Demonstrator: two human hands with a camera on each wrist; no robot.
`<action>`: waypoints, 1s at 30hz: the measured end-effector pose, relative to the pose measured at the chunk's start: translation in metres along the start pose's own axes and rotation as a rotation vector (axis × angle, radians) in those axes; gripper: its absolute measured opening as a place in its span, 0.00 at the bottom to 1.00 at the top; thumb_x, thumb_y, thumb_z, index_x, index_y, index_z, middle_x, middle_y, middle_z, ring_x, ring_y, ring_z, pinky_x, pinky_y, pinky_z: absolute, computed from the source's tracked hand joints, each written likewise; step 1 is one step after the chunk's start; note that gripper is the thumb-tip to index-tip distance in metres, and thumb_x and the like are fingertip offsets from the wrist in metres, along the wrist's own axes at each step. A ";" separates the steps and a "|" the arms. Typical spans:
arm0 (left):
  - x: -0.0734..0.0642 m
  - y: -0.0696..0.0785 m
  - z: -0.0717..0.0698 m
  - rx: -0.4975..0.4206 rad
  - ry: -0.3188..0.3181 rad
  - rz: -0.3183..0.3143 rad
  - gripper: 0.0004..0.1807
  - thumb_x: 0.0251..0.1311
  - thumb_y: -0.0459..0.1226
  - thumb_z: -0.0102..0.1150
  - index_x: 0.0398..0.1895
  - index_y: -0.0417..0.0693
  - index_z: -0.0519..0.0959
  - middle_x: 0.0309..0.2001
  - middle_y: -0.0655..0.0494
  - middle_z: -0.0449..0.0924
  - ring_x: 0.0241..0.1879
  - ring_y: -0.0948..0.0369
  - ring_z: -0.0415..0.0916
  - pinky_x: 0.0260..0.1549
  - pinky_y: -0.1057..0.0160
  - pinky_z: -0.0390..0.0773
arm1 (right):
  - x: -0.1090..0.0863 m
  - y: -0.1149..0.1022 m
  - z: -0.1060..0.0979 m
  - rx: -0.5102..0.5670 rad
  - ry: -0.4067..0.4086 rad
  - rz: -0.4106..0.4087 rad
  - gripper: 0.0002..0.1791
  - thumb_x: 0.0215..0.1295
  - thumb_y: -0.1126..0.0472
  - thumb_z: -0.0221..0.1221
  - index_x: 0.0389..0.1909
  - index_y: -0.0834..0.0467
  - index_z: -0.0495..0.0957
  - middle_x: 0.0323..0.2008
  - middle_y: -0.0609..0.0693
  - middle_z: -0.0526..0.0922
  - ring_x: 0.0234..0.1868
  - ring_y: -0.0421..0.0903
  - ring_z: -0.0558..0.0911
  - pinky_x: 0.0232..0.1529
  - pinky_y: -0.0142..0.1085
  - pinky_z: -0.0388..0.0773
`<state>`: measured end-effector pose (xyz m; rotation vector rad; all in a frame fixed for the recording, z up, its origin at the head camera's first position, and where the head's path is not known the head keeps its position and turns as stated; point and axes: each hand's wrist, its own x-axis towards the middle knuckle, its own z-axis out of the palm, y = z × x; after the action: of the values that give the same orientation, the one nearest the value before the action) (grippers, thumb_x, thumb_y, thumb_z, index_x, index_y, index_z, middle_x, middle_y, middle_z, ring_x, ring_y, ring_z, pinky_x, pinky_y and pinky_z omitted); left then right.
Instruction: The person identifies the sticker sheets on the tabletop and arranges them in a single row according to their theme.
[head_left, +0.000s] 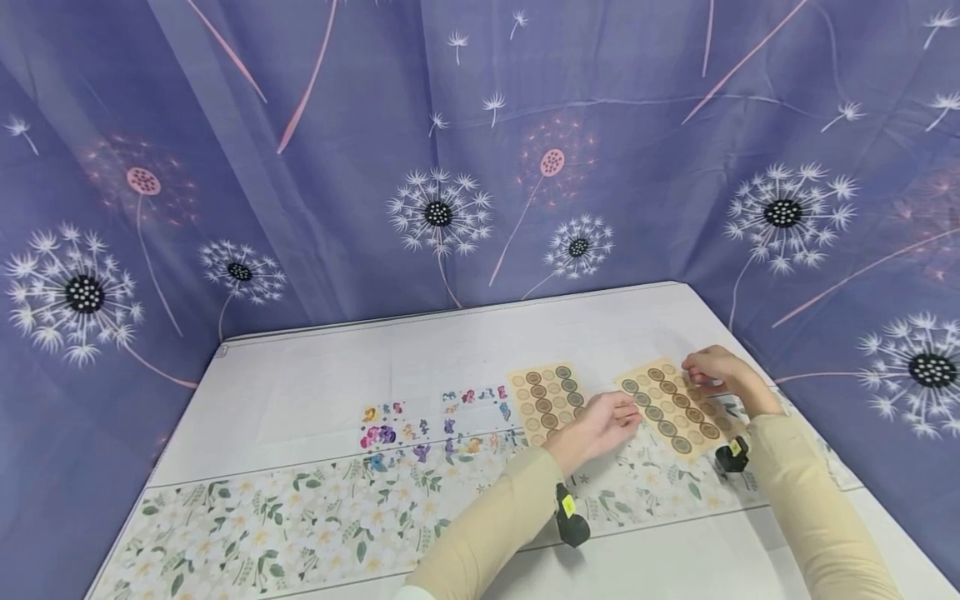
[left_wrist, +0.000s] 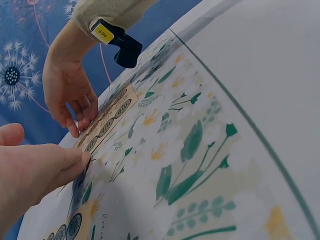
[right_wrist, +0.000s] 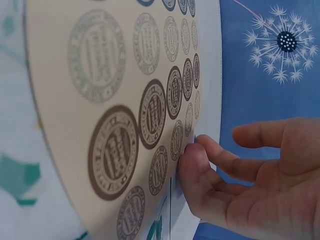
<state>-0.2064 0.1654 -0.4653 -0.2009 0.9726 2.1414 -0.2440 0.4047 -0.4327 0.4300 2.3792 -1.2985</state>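
A tan sheet of round seal stickers (head_left: 671, 408) lies tilted on the table, its rows of circles grey, brown and pale. At its left edge is my left hand (head_left: 603, 425), fingers extended together, the tips right by the paper. My right hand (head_left: 718, 369) is at the opposite edge. In the right wrist view its fingers (right_wrist: 195, 160) bend loosely against the sheet's border, with the thumb held apart from the paper. A second, similar tan sheet (head_left: 528, 408) lies to the left, partly hidden behind my left hand and forearm.
Farther left are clear sheets with small colourful cartoon stickers (head_left: 386, 435). A white table cover with a flowered band (head_left: 292, 525) lies beneath everything. Blue-purple curtains (head_left: 337, 208) with dandelion prints enclose the back and sides. Each wrist carries a black camera (head_left: 573, 527).
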 end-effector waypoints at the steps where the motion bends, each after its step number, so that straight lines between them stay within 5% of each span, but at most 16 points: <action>1: 0.001 -0.001 0.000 -0.006 0.002 -0.004 0.28 0.64 0.27 0.44 0.66 0.21 0.57 0.68 0.24 0.53 0.72 0.36 0.49 0.76 0.48 0.51 | 0.000 0.000 0.000 -0.002 0.000 -0.001 0.08 0.67 0.61 0.46 0.32 0.59 0.72 0.17 0.36 0.75 0.21 0.32 0.75 0.31 0.29 0.83; 19: 0.007 -0.006 -0.003 -0.115 0.044 0.015 0.26 0.61 0.25 0.44 0.62 0.19 0.59 0.64 0.23 0.58 0.71 0.35 0.52 0.75 0.49 0.55 | -0.002 -0.001 0.001 -0.046 0.007 0.008 0.09 0.67 0.59 0.48 0.28 0.54 0.73 0.16 0.36 0.73 0.20 0.33 0.73 0.29 0.31 0.80; 30: 0.009 -0.004 -0.006 -0.092 0.067 0.044 0.20 0.62 0.27 0.48 0.57 0.25 0.67 0.52 0.35 0.71 0.64 0.42 0.65 0.72 0.53 0.64 | 0.000 -0.003 0.001 -0.016 -0.050 0.011 0.14 0.68 0.57 0.50 0.22 0.49 0.76 0.16 0.35 0.75 0.21 0.31 0.74 0.28 0.27 0.79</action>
<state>-0.2110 0.1681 -0.4753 -0.3001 0.9251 2.2342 -0.2454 0.4026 -0.4310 0.4005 2.3416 -1.2701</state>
